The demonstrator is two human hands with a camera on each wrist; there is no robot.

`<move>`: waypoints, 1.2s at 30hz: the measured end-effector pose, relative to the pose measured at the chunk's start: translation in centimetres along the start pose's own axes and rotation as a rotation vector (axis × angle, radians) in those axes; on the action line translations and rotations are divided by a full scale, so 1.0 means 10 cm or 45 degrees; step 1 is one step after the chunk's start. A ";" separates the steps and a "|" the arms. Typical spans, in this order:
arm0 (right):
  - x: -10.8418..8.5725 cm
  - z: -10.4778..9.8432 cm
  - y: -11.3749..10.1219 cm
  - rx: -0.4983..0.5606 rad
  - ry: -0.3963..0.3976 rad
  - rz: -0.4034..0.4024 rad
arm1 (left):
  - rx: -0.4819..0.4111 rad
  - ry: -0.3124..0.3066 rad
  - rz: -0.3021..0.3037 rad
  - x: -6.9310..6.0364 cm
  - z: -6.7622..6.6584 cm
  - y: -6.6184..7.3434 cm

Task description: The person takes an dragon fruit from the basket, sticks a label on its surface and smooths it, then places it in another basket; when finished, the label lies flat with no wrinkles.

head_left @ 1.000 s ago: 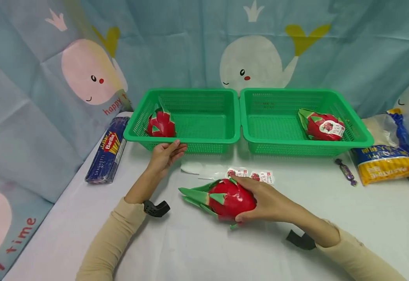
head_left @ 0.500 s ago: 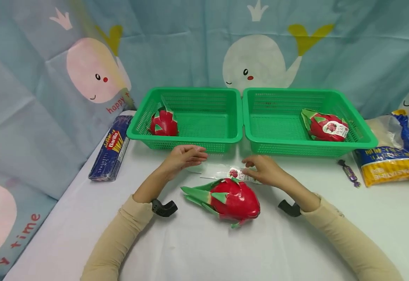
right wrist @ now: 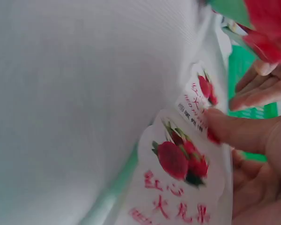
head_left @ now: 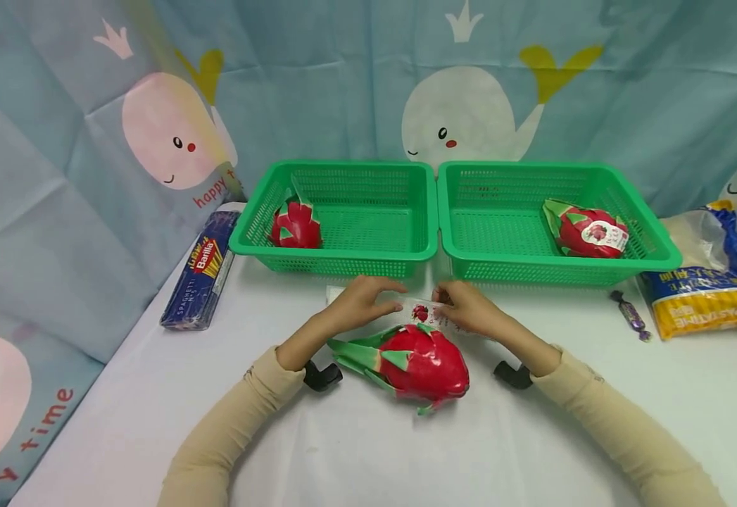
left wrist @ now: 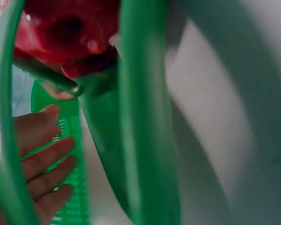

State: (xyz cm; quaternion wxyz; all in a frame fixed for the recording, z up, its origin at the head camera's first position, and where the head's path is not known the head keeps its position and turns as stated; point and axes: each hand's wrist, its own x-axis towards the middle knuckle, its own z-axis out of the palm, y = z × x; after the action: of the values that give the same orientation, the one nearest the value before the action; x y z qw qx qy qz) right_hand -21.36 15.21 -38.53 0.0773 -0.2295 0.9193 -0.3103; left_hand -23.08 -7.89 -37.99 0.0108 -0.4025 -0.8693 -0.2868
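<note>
A red dragon fruit (head_left: 428, 366) with green leaf tips lies on the white table in front of me. Just beyond it is a clear strip of dragon fruit stickers (head_left: 420, 313). My right hand (head_left: 469, 307) pinches the strip; in the right wrist view its thumb (right wrist: 246, 132) presses on a sticker, with fingers behind. My left hand (head_left: 360, 304) hovers near the strip's left part, thumb and fingers apart and holding nothing. Large green leaves (left wrist: 145, 112) partly cover the left wrist view, where several extended fingers (left wrist: 49, 164) show.
Two green baskets, left (head_left: 343, 264) and right (head_left: 552, 271), stand side by side at the back, each with one dragon fruit. The right one's fruit (head_left: 593, 232) bears a sticker. A Barilla spaghetti pack (head_left: 200, 271), wrapped candy (head_left: 631, 317) and yellow-blue pasta bag (head_left: 704, 296) flank them.
My right hand let go of the dragon fruit on the table and moved up to the sticker strip, gripping it. My left hand moved right from the left basket's rim toward the strip.
</note>
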 end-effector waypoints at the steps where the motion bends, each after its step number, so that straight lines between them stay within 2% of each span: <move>1: -0.01 -0.03 -0.01 0.061 -0.006 -0.012 | -0.003 0.028 0.015 0.01 0.00 0.01; 4: -0.03 -0.13 -0.06 0.162 -0.011 -0.062 | -0.060 0.103 0.000 0.02 -0.02 0.01; 6: -0.05 -0.19 -0.08 0.208 -0.011 -0.086 | -0.121 0.129 -0.041 0.03 -0.04 0.01; 9: -0.06 -0.27 -0.07 0.239 -0.003 -0.138 | -0.298 0.115 -0.145 0.03 -0.07 -0.01; 13: -0.08 -0.34 -0.07 0.270 -0.033 -0.237 | -0.503 0.083 -0.237 0.04 -0.12 -0.03; 17: -0.09 -0.36 -0.11 0.287 -0.072 -0.370 | -0.624 0.060 -0.274 0.05 -0.14 -0.02; 22: -0.09 -0.35 -0.13 0.308 -0.018 -0.432 | -0.727 0.044 -0.329 0.06 -0.16 0.01; 27: -0.10 -0.32 -0.13 0.394 0.038 -0.359 | -0.697 0.038 -0.342 0.06 -0.16 0.01; 29: -0.11 -0.31 -0.13 0.423 0.065 -0.336 | -0.640 0.041 -0.343 0.06 -0.14 -0.02; 32: -0.11 -0.32 -0.13 0.434 0.129 -0.357 | -0.526 0.046 -0.344 0.04 -0.11 -0.08; 36: -0.15 -0.39 -0.18 0.467 0.195 -0.348 | -0.419 0.032 -0.349 0.04 -0.07 -0.19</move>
State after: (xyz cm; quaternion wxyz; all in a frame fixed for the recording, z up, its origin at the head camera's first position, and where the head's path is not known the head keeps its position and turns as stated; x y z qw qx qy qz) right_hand -20.46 16.81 -34.34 0.0048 -0.3097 0.8111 -0.4961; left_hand -24.82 -8.97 -38.21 -0.0832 -0.2734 -0.8571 -0.4285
